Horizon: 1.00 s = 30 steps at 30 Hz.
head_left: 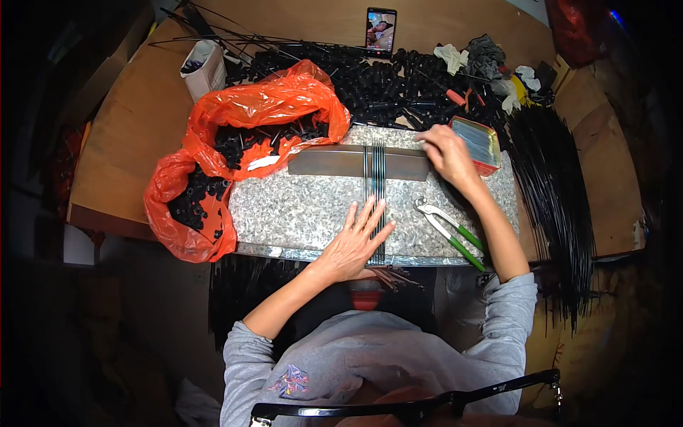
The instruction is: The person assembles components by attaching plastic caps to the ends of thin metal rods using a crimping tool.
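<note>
My left hand point(357, 242) lies palm down with its fingers spread over a row of thin black rods point(377, 171). These rods lie side by side across a long, dark metal bar point(327, 164) on a speckled grey stone slab point(299, 210). My right hand point(449, 155) hovers by the bar's right end, beside a red tin point(486, 169) of thin, pale strips or wires. Its fingers are curled in with the tips close together, and whatever is between them is too small to make out. Green-handled pincers point(430, 208) rest on the slab below it.
Red plastic bags point(260, 99) with small black parts stand at the left. Behind lies a heap of black parts point(398, 89), with a propped phone point(381, 32) and a white container point(205, 75). A thick bundle of black rods point(551, 185) hangs over the right edge.
</note>
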Motion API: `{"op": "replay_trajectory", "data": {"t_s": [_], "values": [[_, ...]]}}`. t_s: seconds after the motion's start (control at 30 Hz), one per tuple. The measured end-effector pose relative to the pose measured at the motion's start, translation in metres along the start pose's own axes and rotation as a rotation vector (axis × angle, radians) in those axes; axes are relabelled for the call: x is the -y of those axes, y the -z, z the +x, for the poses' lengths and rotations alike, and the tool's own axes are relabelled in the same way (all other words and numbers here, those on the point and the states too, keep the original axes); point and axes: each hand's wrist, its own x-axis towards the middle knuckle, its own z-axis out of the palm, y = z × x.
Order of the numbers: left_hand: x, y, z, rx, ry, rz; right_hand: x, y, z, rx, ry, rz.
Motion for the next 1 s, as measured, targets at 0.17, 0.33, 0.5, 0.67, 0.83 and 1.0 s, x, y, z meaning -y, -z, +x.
{"op": "replay_trajectory", "data": {"t_s": [0.17,0.33,0.5,0.67,0.83,1.0], "values": [[0.002,-0.008,0.001,-0.057,-0.008,-0.203,0.005,-0.018,0.004,0.076,0.068,0.012],[0.002,-0.004,0.001,-0.04,-0.022,-0.167,0.006,-0.013,-0.001,0.094,0.005,0.011],[0.003,0.001,0.004,-0.012,-0.031,-0.195,0.005,-0.011,-0.001,0.091,-0.009,-0.013],[0.003,-0.001,0.003,-0.03,-0.029,-0.207,0.006,-0.01,-0.001,0.1,-0.018,0.0],[0.002,-0.002,0.003,-0.025,-0.02,-0.192,0.006,-0.011,-0.003,0.101,-0.038,0.03],[0.004,-0.011,0.002,-0.07,-0.012,-0.171,0.007,-0.009,-0.001,0.128,-0.045,0.008]]}}
